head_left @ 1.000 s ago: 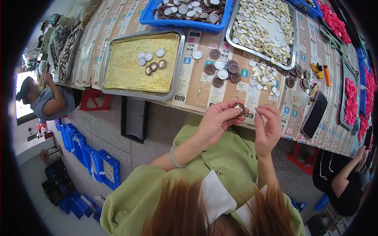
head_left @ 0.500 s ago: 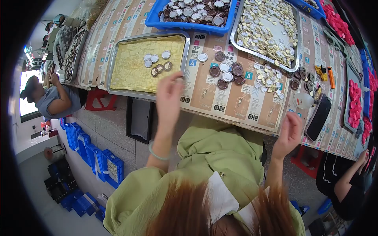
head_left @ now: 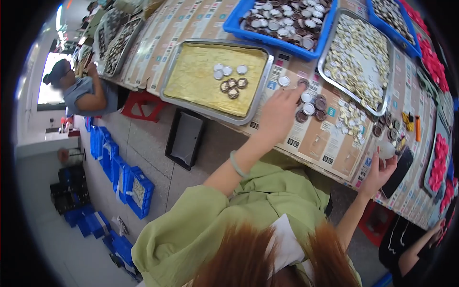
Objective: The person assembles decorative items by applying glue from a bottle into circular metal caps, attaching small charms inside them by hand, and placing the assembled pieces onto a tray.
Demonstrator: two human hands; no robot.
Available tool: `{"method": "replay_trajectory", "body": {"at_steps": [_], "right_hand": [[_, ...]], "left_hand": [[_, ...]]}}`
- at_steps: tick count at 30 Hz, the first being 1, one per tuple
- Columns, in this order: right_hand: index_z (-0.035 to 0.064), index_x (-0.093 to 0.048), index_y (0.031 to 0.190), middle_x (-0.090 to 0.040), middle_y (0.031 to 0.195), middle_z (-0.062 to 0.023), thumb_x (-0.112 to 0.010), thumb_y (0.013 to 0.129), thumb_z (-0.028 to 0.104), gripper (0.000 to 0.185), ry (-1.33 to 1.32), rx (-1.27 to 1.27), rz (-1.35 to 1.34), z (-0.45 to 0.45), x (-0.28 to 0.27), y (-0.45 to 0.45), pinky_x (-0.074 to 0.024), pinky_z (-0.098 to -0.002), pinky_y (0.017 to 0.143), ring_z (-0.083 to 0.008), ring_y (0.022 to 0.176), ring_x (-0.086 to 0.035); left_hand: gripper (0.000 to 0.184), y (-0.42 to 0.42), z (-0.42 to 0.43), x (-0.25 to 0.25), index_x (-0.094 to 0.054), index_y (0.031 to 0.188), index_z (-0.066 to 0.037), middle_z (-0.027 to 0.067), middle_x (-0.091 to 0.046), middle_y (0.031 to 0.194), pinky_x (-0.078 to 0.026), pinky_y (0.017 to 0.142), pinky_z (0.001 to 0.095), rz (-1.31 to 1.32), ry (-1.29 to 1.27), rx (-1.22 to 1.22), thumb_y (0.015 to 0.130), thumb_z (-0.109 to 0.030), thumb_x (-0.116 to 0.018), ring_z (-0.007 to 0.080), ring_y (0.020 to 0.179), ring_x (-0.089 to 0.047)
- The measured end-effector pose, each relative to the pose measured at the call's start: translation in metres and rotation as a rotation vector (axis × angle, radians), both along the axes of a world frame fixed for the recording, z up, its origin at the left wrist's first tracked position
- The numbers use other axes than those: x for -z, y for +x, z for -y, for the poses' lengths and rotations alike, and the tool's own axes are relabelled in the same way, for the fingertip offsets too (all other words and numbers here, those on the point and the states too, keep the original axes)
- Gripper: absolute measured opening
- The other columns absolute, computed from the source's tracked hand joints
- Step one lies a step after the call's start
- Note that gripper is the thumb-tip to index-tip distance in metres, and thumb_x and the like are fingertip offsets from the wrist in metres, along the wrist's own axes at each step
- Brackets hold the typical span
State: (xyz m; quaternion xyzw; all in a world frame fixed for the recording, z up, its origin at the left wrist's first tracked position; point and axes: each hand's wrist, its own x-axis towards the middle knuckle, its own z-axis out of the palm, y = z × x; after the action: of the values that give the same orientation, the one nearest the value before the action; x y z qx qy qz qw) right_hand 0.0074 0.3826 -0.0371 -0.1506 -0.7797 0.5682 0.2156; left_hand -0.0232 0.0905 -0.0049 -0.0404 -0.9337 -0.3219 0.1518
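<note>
My left hand (head_left: 281,114) reaches across the table, fingers stretched out, the fingertips touching a brown scalloped disc (head_left: 303,84). Beside it lie white round discs (head_left: 308,109) and more brown ones (head_left: 320,101). My right hand (head_left: 378,173) has its fingers around a small translucent bottle (head_left: 386,149), next to a black phone (head_left: 398,174). To the left, a metal tray (head_left: 165,93) lined with yellow sheet holds white discs (head_left: 227,71) and several brown discs with pale centres (head_left: 233,93).
A blue bin (head_left: 232,29) of discs and a metal tray (head_left: 330,79) of small pale pieces stand at the back. Loose pale pieces (head_left: 351,122) lie near an orange cutter (head_left: 418,128). Co-workers sit at left (head_left: 86,93) and right; a red stool (head_left: 143,106) stands below.
My left hand has moved right from the tray to the loose discs. One more brown disc lies in the tray. My right hand has gone to the bottle. The view has shifted.
</note>
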Motion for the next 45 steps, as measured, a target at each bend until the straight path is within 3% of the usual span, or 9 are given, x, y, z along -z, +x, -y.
{"method": "replay_trajectory", "body": {"at_steps": [8,10,11,13,18,21,34,38,45], "right_hand": [[-0.0036,-0.044,0.110,-0.052,0.103,-0.0093,-0.053,0.083,0.010,0.031,0.176,-0.051,0.115,0.009,-0.010,-0.006,-0.0393,-0.0233,0.075,-0.0121,0.086,-0.051],[-0.0038,-0.044,0.110,-0.052,0.103,-0.0098,-0.052,0.083,0.010,0.032,0.057,-0.074,0.059,0.006,-0.004,-0.006,-0.0403,-0.0245,0.076,-0.0125,0.087,-0.051],[-0.0040,-0.043,0.111,-0.052,0.103,-0.0102,-0.052,0.083,0.010,0.032,-0.063,-0.098,0.001,0.004,-0.002,-0.007,-0.0414,-0.0256,0.077,-0.0128,0.087,-0.052],[-0.0037,-0.041,0.112,-0.052,0.103,-0.0110,-0.050,0.084,0.009,0.032,-0.172,-0.163,-0.006,0.013,-0.014,-0.004,-0.0423,-0.0275,0.078,-0.0156,0.089,-0.052],[-0.0018,-0.037,0.116,-0.052,0.104,-0.0147,-0.043,0.084,0.011,0.035,-0.855,-0.495,0.100,0.060,-0.050,0.023,-0.0464,-0.0391,0.079,-0.0319,0.094,-0.054],[-0.0012,-0.037,0.116,-0.052,0.106,-0.0156,-0.041,0.084,0.012,0.035,-1.008,-0.542,0.108,0.081,-0.064,0.030,-0.0467,-0.0426,0.079,-0.0357,0.096,-0.054],[-0.0027,-0.037,0.114,-0.056,0.096,-0.0202,-0.041,0.085,0.014,0.034,-0.970,-0.453,0.184,0.083,-0.075,0.030,-0.0475,-0.0392,0.079,-0.0320,0.090,-0.057],[-0.0004,-0.038,0.109,-0.054,0.099,-0.0167,-0.044,0.084,0.012,0.029,-1.146,-0.571,0.175,0.074,-0.082,0.031,-0.0485,-0.0387,0.077,-0.0283,0.085,-0.059],[-0.0013,-0.036,0.114,-0.053,0.102,-0.0191,-0.043,0.084,0.015,0.035,-0.966,-0.510,0.190,0.082,-0.076,0.031,-0.0471,-0.0411,0.079,-0.0309,0.090,-0.057]], "left_hand": [[0.024,0.016,0.000,0.012,-0.048,0.099,-0.002,0.0101,-0.054,0.090,-0.044,0.060,0.0324,0.053,0.017,-0.080,0.076,-0.001,-0.052,0.0229,0.070,-0.056],[0.009,0.020,-0.004,0.007,-0.050,0.089,0.000,0.0071,-0.056,0.085,-0.045,0.057,0.0263,0.253,0.657,-0.163,0.080,-0.003,-0.051,0.0143,0.065,-0.056],[0.009,0.024,-0.009,0.002,-0.050,0.089,0.000,0.0071,-0.056,0.085,-0.045,0.057,0.0263,0.254,0.662,-0.162,0.080,-0.003,-0.051,0.0143,0.065,-0.056],[0.010,0.033,-0.019,-0.009,-0.052,0.091,0.000,0.0039,-0.058,0.084,-0.046,0.057,0.0210,0.420,1.172,-0.063,0.084,-0.005,-0.048,0.0078,0.065,-0.055],[0.029,0.046,-0.046,-0.012,-0.047,0.115,-0.002,0.0068,-0.052,0.108,-0.049,0.067,0.0214,0.589,1.252,0.163,0.087,-0.006,-0.044,0.0089,0.080,-0.056],[0.036,0.049,-0.052,-0.021,-0.037,0.125,-0.002,0.0068,-0.045,0.121,-0.043,0.087,0.0249,0.767,1.680,0.257,0.089,-0.006,-0.037,0.0123,0.103,-0.049],[0.033,0.051,-0.051,-0.031,-0.042,0.121,-0.002,0.0070,-0.053,0.109,-0.044,0.082,0.0240,0.824,1.417,0.361,0.088,-0.006,-0.040,0.0116,0.094,-0.053],[0.031,0.051,-0.044,-0.014,-0.044,0.118,-0.001,0.0079,-0.053,0.109,-0.047,0.076,0.0238,0.849,1.747,0.258,0.087,-0.006,-0.042,0.0152,0.091,-0.056],[0.032,0.058,-0.060,-0.028,-0.042,0.121,-0.001,0.0081,-0.050,0.113,-0.044,0.087,0.0259,0.944,1.708,0.259,0.089,-0.007,-0.039,0.0156,0.100,-0.052]]}}
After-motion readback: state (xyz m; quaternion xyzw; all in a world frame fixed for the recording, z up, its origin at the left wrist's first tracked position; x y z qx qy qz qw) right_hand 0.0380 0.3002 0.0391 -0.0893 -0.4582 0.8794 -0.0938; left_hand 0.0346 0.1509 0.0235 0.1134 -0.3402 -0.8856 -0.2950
